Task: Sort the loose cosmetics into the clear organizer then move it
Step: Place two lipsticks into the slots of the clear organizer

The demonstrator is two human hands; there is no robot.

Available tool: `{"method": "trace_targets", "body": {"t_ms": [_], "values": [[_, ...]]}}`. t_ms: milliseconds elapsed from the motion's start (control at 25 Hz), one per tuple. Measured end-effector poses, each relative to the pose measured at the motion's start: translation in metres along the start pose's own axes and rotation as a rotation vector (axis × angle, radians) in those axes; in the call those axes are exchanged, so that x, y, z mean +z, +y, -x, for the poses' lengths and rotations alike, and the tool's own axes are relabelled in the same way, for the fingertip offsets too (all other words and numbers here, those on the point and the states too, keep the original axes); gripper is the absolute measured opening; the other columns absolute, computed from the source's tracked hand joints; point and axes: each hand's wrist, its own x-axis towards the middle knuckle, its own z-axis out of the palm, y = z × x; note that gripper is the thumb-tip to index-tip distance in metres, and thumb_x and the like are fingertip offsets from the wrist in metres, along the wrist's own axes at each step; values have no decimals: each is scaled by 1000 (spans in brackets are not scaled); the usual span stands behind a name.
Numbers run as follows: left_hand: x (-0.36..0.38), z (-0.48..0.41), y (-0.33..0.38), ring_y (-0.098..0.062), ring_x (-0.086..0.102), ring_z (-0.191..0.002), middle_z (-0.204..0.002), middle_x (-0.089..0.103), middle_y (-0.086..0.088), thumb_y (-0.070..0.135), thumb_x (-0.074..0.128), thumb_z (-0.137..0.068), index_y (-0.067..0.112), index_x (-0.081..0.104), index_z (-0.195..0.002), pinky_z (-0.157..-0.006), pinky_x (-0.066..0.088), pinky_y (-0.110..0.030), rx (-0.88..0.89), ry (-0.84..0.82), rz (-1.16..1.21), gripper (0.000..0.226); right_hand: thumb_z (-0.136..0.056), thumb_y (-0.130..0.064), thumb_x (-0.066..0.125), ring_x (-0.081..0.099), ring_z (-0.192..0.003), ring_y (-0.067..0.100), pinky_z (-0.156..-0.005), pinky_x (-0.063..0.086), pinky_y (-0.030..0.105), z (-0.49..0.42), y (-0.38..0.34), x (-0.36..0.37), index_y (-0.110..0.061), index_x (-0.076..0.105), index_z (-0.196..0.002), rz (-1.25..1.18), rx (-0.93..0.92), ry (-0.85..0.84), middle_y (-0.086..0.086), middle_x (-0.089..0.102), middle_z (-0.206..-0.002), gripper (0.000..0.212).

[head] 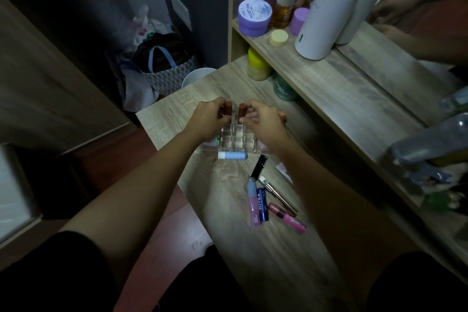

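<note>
A clear organizer (238, 143) with small square slots stands on the wooden table, at its far end. My left hand (209, 115) grips a brown lipstick (227, 107) upright over the organizer's far left slots. My right hand (262, 116) grips a second brown lipstick (242, 109) upright beside it. Loose cosmetics lie nearer to me: a light blue tube (233, 155) against the organizer's front, a black tube (259, 166), a blue-and-pink tube (254, 204), a dark blue Nivea stick (262, 204), a slim brown pencil-like tube (277, 194) and a pink gloss (287, 216).
A raised shelf (342, 83) along the right carries a purple jar (254, 18), bottles, a small yellow pot (278, 38) and a white cylinder (328, 16) by a mirror. A yellow-lidded jar (258, 64) and a green jar stand under it. Bags and a white bin (196, 78) sit on the floor beyond the table.
</note>
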Motion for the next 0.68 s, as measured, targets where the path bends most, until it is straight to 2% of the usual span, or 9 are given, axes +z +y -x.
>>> {"method": "trace_targets", "body": {"t_ms": [240,320,400,440,520,600,680], "values": [[-12,10,5,-27,67,-91,-108,68,-17,7,67,-82,2,56,-121,-84,51,-32,-107,3,68,41,-83,-2,64,63,-97,18,-87,50,22,9,-6,-15,-6,54,-124,22,-62,-43,12,65,-110,42],[-14,29,8,-26,67,-86,-100,70,-17,5,67,-82,2,58,-116,-78,50,-28,-131,93,136,36,-84,-2,63,62,-94,14,-87,50,17,22,-11,-25,-5,54,-123,13,-90,-13,9,64,-107,41],[-9,60,11,-23,66,-77,-88,71,-15,7,65,-83,3,63,-103,-70,46,-22,-119,156,157,21,-86,-5,60,59,-81,5,-76,48,4,46,-9,-33,-7,57,-118,17,-116,40,2,64,-97,32],[-3,79,13,-20,65,-73,-84,72,-14,8,64,-83,5,65,-96,-67,42,-19,-98,133,159,13,-88,-8,58,58,-74,2,-69,48,3,62,-4,-35,-8,59,-114,29,-111,53,-3,62,-90,26],[13,111,17,-13,60,-71,-86,73,-10,10,63,-85,8,69,-89,-61,36,-11,-28,-23,181,7,-90,-11,57,60,-68,9,-63,51,15,93,11,-34,-7,63,-106,75,-50,10,-2,64,-82,17],[33,135,23,-15,61,-79,-96,73,-9,13,61,-89,11,71,-97,-65,37,-11,42,-209,181,13,-87,-11,61,62,-76,16,-70,49,24,119,29,-29,-6,64,-105,156,78,-115,8,69,-94,18],[52,146,27,-23,62,-95,-108,70,-11,16,56,-92,11,68,-110,-76,39,-19,94,-310,122,22,-85,-11,64,59,-83,16,-75,46,23,135,43,-22,-8,64,-107,227,180,-201,11,68,-103,22]]}}
